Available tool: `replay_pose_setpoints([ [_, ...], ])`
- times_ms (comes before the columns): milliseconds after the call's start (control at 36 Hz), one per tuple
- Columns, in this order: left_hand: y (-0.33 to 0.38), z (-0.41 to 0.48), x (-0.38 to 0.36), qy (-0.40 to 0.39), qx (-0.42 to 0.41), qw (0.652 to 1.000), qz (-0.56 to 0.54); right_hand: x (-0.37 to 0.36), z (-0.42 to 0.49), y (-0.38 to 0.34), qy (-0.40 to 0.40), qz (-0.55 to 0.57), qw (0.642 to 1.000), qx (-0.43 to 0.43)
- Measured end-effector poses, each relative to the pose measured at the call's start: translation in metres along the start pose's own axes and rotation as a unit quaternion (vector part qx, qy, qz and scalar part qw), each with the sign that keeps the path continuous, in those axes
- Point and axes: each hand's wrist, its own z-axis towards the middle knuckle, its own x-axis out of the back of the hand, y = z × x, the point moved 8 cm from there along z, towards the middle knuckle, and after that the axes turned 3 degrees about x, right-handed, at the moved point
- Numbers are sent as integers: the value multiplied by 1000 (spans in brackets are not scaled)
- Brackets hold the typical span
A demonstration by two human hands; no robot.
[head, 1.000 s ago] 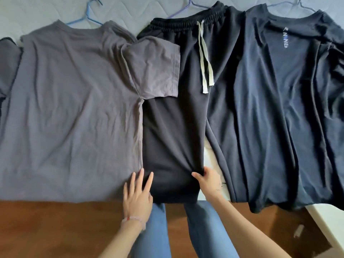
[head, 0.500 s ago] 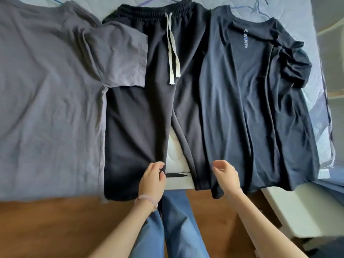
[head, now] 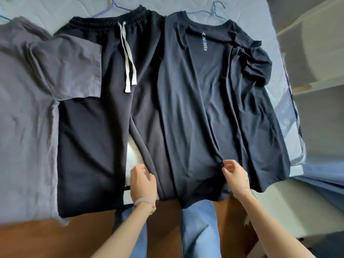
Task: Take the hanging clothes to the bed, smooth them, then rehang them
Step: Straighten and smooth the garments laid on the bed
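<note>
Left grip (head: 142,181) moved to pants (head: 89,146) leg nearest tee (head: 214,108), curled, hold unclear. Right grip (head: 235,175) now pinches tee crease beside pants. Likely pants smoothed, tee next.

Grey shirt (head: 24,112), black trousers (head: 89,136), navy shirt (head: 214,108)

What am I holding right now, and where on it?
The right hand pinches the navy T-shirt low down, near the hem. The left hand seems to grip the black shorts by a leg's inner edge.
</note>
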Motion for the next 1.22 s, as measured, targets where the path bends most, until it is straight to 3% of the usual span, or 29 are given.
replay_pose_setpoints([
  [56,19,-1,-2,17,-40,999,2,26,22,12,21,-2,1000,4],
  [111,36,-2,-20,-24,-57,998,-9,53,46,24,36,5,999,3],
  [222,50,-8,-68,-114,11,993,-9,105,93,50,37,-16,999,21],
  [389,51,-22,-92,-66,116,989,68,156,141,100,-3,-64,998,-13],
  [500,41,-31,-101,-80,130,974,166,159,150,123,-15,-42,998,-43],
  [611,38,-34,-100,-97,141,972,158,148,151,132,-50,-65,996,-29],
  [806,14,-27,-70,-78,179,975,103,211,174,194,33,-73,991,-107],
  [944,18,-27,-85,-81,123,983,108,239,196,230,34,-111,984,-132],
  [1222,9,-34,-90,-53,140,974,172,199,203,263,-123,-145,967,-169],
])
